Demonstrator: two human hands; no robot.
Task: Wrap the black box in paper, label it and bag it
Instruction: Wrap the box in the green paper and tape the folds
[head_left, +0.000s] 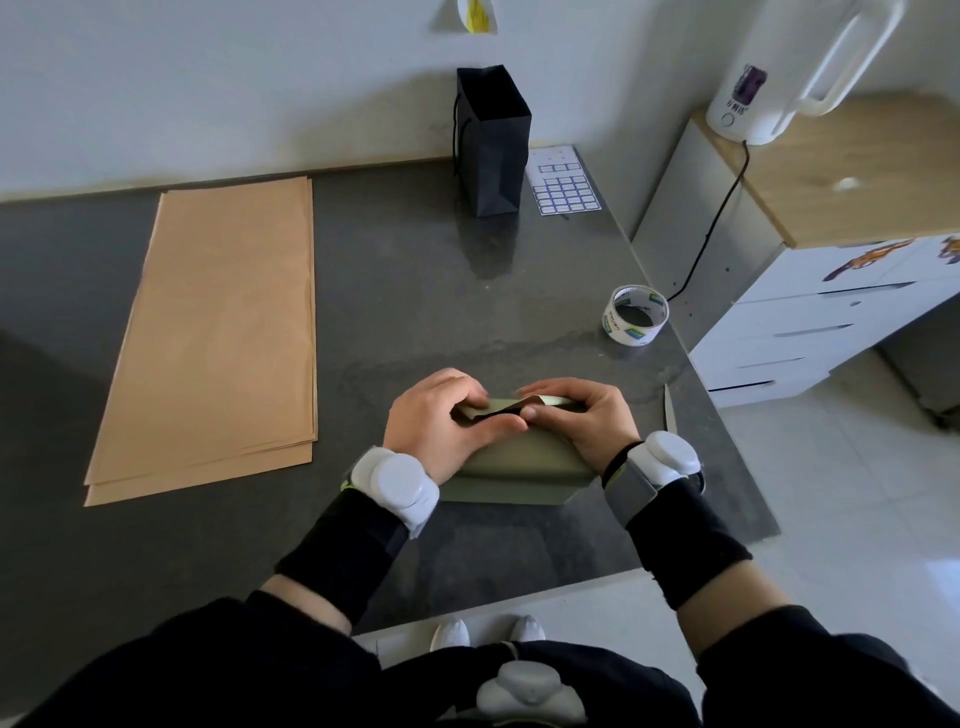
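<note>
The dark grey countertop (415, 291) meets pale floor tiles on the right. Near its front edge, the left hand (441, 421) and right hand (582, 421) each pinch a flap of the green paper (519, 462) folded round one black box (508, 412), seen only as a dark sliver between the flaps. Just right of the grip lies one thin blade (670, 410), and beyond that one tape roll (635, 314). Left of the grip is one stack of brown sheets (218, 332). Farthest beyond the hands, by the white wall, are one black bag (493, 140) and one label sheet (563, 182).
</note>
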